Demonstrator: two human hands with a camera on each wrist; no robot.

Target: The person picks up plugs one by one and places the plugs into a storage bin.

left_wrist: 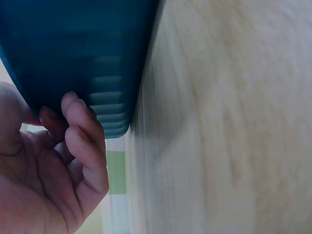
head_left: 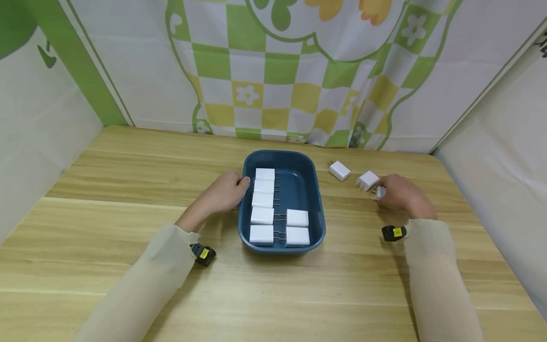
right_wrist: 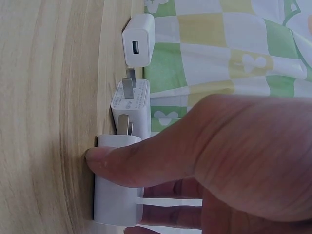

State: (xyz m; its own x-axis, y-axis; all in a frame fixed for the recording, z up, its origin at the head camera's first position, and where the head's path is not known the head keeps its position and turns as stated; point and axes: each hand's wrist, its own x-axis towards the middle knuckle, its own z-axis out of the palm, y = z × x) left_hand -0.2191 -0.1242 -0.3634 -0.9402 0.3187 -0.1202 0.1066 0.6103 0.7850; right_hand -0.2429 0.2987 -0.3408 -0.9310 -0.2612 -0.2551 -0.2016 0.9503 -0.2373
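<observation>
My left hand (head_left: 226,192) grips the left rim of a dark blue plastic basin (head_left: 295,179), thumb at the rim. In the left wrist view its fingers curl against the basin's outer wall (left_wrist: 73,44). White USB charger plugs (head_left: 262,199) lie in a column along the basin's left side, and two more (head_left: 297,218) sit at its near right, prongs facing inward. Off to the right, my right hand (head_left: 403,194) pinches a charger plug (right_wrist: 117,195) between thumb and fingers, close to the table. Beyond it lie two loose plugs, one (head_left: 368,180) nearby and another (head_left: 339,170) farther left.
The wooden table (head_left: 342,294) runs under everything. A checkered green, white and yellow curtain (head_left: 278,95) hangs behind its back edge, and white cloth walls (head_left: 504,166) stand at both sides. Each wrist carries a small black camera (head_left: 393,232).
</observation>
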